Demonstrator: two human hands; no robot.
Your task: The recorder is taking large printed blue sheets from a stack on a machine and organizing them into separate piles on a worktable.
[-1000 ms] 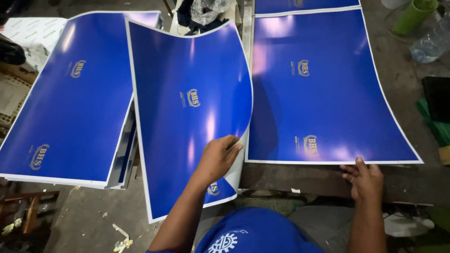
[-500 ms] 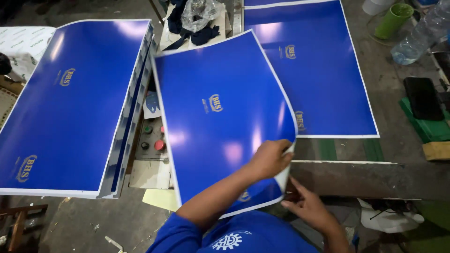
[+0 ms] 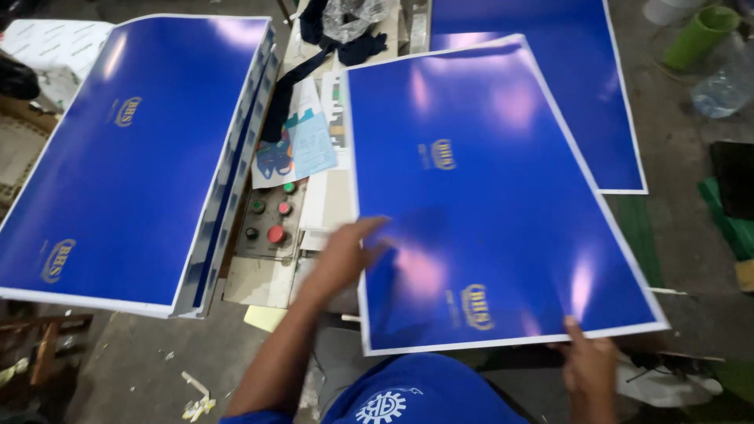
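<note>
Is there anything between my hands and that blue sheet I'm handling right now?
Nothing visible. The left hand rests on the blue sheet at its left edge, and the right hand grips its near edge.

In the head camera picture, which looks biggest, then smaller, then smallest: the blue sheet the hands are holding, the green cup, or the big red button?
1. Blue sheet, held by the left hand and right hand.
2. Green cup.
3. Red button.

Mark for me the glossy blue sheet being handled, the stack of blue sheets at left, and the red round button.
Glossy blue white-edged sheet [image 3: 487, 204], head view, its centre.
Stack of blue sheets [image 3: 133, 149], head view, top sheet's middle.
Red round button [image 3: 276, 234], head view, its cap.
</note>
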